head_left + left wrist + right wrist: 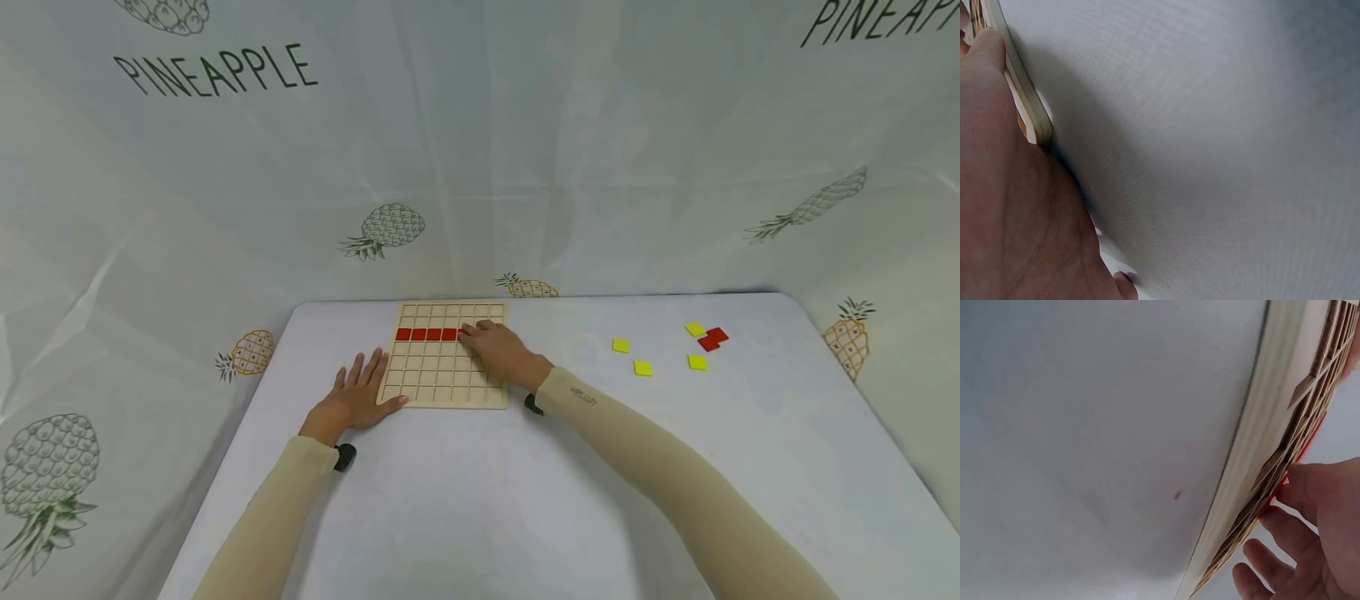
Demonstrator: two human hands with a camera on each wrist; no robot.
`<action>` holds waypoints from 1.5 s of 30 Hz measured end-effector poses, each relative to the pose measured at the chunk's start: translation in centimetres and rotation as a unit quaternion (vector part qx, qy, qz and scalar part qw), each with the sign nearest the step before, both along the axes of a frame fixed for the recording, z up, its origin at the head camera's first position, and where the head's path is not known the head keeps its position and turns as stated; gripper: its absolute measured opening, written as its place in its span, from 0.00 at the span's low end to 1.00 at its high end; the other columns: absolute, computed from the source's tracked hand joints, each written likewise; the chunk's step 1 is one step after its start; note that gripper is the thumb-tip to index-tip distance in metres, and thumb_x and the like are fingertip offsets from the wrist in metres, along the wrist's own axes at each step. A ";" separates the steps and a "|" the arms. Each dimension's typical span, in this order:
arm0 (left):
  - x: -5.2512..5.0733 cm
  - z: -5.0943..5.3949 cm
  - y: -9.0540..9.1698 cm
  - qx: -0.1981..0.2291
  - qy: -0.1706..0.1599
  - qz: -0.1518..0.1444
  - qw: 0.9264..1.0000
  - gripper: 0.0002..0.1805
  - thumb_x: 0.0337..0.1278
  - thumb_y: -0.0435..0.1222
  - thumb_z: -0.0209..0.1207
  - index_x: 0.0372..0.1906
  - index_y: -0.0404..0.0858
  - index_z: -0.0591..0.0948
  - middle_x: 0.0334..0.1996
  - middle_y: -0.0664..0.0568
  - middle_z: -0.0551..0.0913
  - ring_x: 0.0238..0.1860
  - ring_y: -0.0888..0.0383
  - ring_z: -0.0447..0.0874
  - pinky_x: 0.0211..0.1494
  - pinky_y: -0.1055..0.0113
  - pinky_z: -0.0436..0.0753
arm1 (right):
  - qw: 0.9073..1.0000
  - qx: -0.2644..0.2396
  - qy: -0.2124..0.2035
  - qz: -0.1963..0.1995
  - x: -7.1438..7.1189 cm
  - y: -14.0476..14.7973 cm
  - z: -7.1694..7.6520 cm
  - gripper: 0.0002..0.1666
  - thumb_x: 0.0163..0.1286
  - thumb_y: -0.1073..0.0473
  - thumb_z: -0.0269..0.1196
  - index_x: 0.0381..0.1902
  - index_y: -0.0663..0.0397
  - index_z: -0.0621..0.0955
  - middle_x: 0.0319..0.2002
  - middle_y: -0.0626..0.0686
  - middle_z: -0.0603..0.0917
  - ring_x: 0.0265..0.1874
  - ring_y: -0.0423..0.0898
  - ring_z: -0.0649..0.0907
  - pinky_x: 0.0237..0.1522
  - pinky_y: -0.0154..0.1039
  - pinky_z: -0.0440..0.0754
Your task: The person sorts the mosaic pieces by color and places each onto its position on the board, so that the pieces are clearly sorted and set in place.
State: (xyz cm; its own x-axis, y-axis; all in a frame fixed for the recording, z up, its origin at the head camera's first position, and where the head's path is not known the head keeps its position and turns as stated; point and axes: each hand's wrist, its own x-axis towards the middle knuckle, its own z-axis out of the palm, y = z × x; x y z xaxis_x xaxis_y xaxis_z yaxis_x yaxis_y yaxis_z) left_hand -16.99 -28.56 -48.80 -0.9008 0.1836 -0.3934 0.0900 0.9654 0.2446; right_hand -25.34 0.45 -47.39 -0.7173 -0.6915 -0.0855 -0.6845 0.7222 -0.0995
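A light wooden grid board lies on the white table, with a row of several red square tiles across its upper part. My right hand reaches over the board from the right. In the right wrist view, its thumb and index finger pinch a red tile at the grid, beside the end of the row; the fingers partly cover it. Spread flat on the table at the board's left edge, my left hand has its thumb against the lower left corner. The left wrist view shows the thumb touching the board's edge.
To the right of the board lie several loose yellow tiles and two red tiles, which overlap or touch. A white cloth with pineapple prints hangs behind the table.
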 end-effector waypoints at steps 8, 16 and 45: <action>-0.3 -1.0 -0.3 -0.009 -0.002 -0.006 1.000 0.59 0.75 0.68 0.47 0.85 0.31 0.36 0.86 0.38 0.30 0.85 0.34 0.23 0.82 0.33 0.31 | 1.000 -0.022 0.010 0.000 0.4 1.5 0.1 0.29 0.86 0.53 0.56 0.79 0.55 0.71 0.80 0.58 0.67 0.78 0.60 0.68 0.79 0.55 0.65; -0.5 -1.0 -0.4 -0.012 -0.001 -0.009 1.000 0.60 0.74 0.68 0.47 0.85 0.31 0.36 0.86 0.37 0.29 0.84 0.33 0.24 0.81 0.32 0.31 | 0.994 -0.038 0.106 -0.008 0.6 6.1 0.7 0.30 0.81 0.50 0.63 0.75 0.53 0.76 0.75 0.57 0.76 0.72 0.57 0.76 0.75 0.53 0.71; 0.0 0.1 -0.3 0.021 0.003 -0.019 1.000 0.62 0.71 0.73 0.43 0.85 0.29 0.38 0.86 0.36 0.32 0.84 0.30 0.24 0.80 0.30 0.31 | 0.970 -0.091 0.175 -0.139 4.1 26.6 1.3 0.29 0.70 0.61 0.73 0.66 0.64 0.82 0.66 0.67 0.82 0.62 0.67 0.81 0.66 0.65 0.76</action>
State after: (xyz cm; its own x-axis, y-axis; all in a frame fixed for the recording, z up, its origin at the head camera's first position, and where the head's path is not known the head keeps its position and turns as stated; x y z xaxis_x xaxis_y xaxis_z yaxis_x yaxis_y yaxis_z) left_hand -16.98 -28.88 -48.71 -0.8953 0.2344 -0.3789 0.1280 0.9499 0.2851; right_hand -21.26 27.01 -46.10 -0.8410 -0.4480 0.3035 -0.4809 0.8759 -0.0396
